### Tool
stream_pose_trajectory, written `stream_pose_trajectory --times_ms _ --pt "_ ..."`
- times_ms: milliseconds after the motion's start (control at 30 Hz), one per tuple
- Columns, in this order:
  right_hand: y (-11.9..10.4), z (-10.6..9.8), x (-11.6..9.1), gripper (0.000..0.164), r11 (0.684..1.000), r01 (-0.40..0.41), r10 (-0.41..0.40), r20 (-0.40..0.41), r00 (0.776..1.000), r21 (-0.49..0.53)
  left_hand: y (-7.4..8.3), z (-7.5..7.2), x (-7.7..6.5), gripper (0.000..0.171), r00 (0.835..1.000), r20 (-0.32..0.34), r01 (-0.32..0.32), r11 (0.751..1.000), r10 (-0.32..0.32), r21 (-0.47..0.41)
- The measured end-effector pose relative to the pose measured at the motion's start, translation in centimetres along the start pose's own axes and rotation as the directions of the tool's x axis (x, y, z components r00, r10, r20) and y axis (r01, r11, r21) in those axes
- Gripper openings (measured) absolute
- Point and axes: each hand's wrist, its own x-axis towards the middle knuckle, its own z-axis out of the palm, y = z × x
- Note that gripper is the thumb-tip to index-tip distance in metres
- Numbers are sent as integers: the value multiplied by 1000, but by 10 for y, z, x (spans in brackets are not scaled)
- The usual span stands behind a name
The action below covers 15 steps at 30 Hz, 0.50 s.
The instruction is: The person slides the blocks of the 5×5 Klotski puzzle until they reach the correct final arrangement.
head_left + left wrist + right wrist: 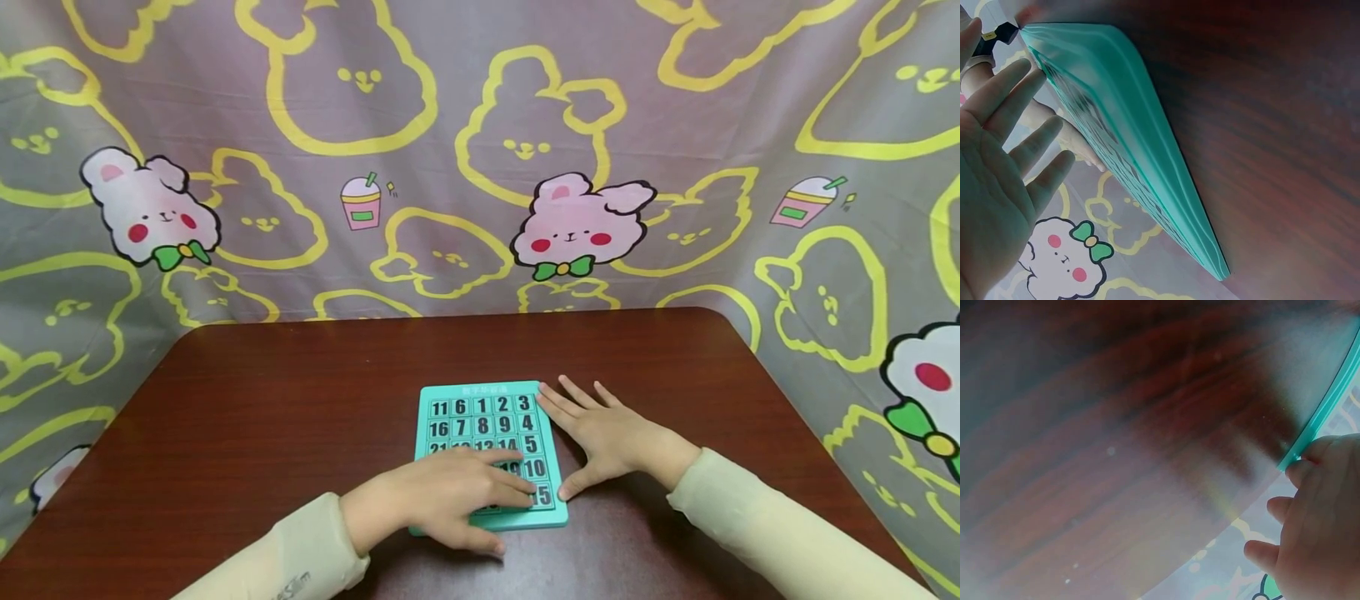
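A turquoise sliding number puzzle point(480, 389) lies flat on the table, its numbered tiles in rows inside a raised frame. My left hand point(457, 492) is over its lower left part with fingers extended, one fingertip at the tile marked 15 point(542, 497). That hand hides several lower tiles; whether the fingertips press on them I cannot tell. Spread along the right side is my right hand point(611, 433), a fingertip at the upper right corner and the thumb at the lower right edge. In the right wrist view, its fingers meet the puzzle's turquoise edge point(1329, 406).
The dark reddish-brown wooden table point(262, 400) extends around the puzzle on all sides. A grey curtain point(450, 175) with yellow outlines and pink rabbit faces hangs behind the table and along both sides.
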Motion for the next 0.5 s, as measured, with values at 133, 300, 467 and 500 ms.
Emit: stream_pose_trajectory --times_ms 133,300,467,500 --pt "0 0 -1 133 1000 -2 2 0 1000 -4 1 0 -3 56 1000 -21 -5 1000 5 10" --pt "0 0 0 134 1000 -11 11 3 1000 -13 -1 -1 -14 54 999 -42 25 1000 -25 -7" --pt "-1 -2 0 134 1000 -7 7 2 1000 -15 -4 -1 -29 53 996 -70 62 998 -63 -15" --pt "-1 -2 0 134 1000 -5 5 0 1000 -21 -5 -1 -32 53 995 -77 66 998 -67 -16"
